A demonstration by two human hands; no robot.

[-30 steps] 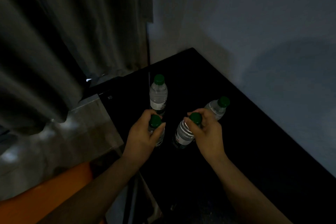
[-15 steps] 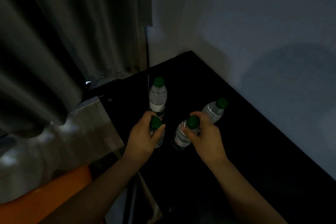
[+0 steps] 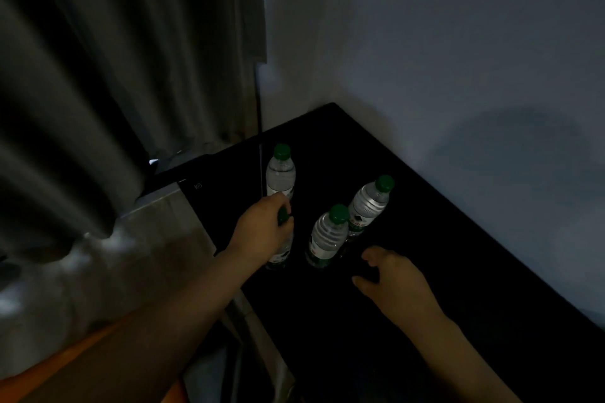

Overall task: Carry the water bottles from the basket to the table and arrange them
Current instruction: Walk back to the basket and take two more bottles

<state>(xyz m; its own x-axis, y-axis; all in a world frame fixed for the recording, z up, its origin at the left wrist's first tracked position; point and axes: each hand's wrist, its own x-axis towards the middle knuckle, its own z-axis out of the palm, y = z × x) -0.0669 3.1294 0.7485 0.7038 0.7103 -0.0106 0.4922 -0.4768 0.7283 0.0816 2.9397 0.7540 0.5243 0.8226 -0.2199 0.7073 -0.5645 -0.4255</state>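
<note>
On the black table [image 3: 327, 321] at frame centre stand four green-capped water bottles [image 3: 325, 235]; left hand [image 3: 262, 229] grips the lower-left bottle [image 3: 281, 252], seemingly by its cap [image 3: 282, 216]; right hand [image 3: 393, 278] hovers empty, fingers loosely curled.

Dim home-like room: heavy grey curtain [image 3: 114, 75], plain pale wall [image 3: 425, 42], black desk [image 3: 442, 255] filling the corner, tiled floor [image 3: 147, 255].

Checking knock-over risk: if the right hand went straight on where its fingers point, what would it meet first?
Probably the nearest clear plastic water bottle with a green cap, upright just beyond the right hand; depth is unclear.
</note>
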